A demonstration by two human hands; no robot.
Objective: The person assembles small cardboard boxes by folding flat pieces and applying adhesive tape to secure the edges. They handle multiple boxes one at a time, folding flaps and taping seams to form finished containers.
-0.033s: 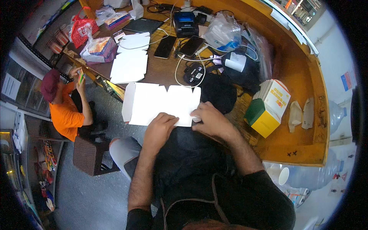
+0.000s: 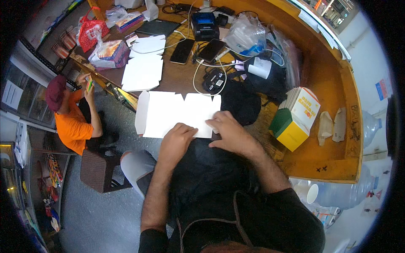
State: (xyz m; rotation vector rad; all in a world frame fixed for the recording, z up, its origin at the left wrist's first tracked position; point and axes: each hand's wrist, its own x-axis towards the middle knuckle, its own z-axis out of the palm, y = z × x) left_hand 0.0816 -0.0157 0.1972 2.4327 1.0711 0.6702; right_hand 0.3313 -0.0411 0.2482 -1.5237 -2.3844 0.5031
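A flat white cardboard box blank (image 2: 166, 111) with notches and side flaps lies at the near edge of the desk. My left hand (image 2: 177, 141) is closed on its near edge, fingers pressed together on the white face. At its right side, my right hand (image 2: 230, 133) has thumb and forefinger spread, with the fingertips touching the blank near the right-hand crease. That near right corner is partly hidden by my fingers. Further back lies a stack of similar white blanks (image 2: 142, 74).
Phones (image 2: 182, 51), white cables, a black card machine (image 2: 204, 27) and plastic bags (image 2: 247, 36) cover the back of the desk. A stack of printed yellow-green cartons (image 2: 291, 124) stands right. At left, a person in orange (image 2: 74, 122) sits holding a phone.
My right thumb has come off the blank's near right corner and dropped toward me, while the fingers have shifted slightly left onto the card. The left hand stays almost still.
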